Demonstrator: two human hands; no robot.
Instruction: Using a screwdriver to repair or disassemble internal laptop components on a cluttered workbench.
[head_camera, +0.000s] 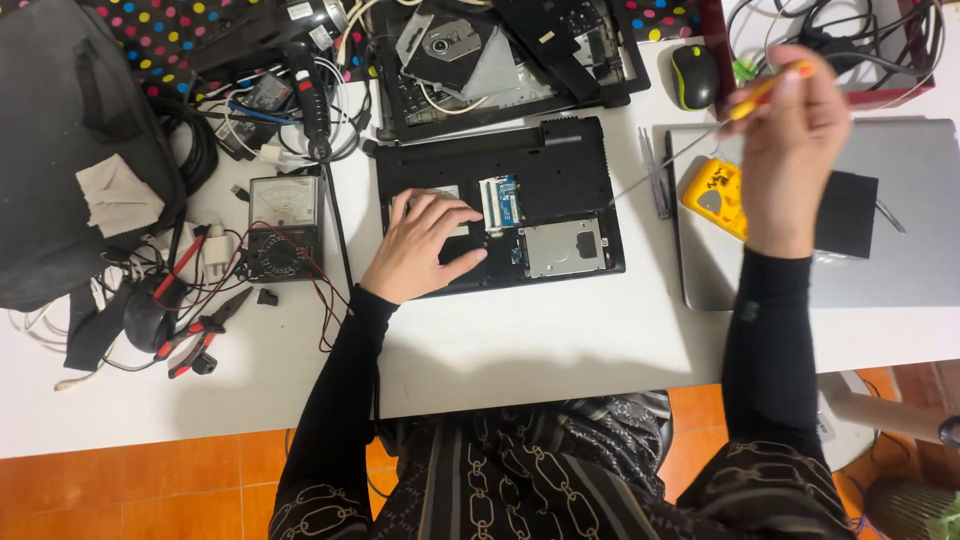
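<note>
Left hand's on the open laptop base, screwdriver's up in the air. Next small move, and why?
Probably lower the screwdriver tip to the open laptop base. The right hand holds it raised over the silver laptop, clear of the work, while the left hand already rests flat on the base, steadying it.

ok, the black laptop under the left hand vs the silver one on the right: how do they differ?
The black laptop lies bottom up with its cover off, memory and drive bay exposed; the silver laptop is closed and intact. The left hand rests on the black one; the silver one bears a yellow tool and a black pad. Both lie flat on the white table.
</note>
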